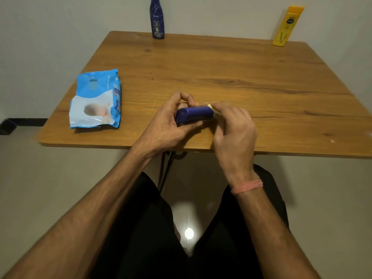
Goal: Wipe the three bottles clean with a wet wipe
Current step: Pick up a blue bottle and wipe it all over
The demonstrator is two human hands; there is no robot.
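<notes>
Head view: near the table's (231, 63) front edge, the left hand (167, 125) grips a small blue bottle (194, 114) lying sideways, while the right hand (234, 125) pinches a pale wipe (210, 106) against its right end. It looks light, rigid and likely slick when wet, best held around the body. Two bottles (157, 19) stand far back; the wipe pack (96, 99) lies left.

A wooden table (221, 73) fills the upper middle of the frame against a plain pale wall (50, 27), with a dark skirting strip (22, 122) at the left edge, black table legs (166, 170) below centre, and a bright light reflection (189, 233) on the glossy floor (332, 218).
</notes>
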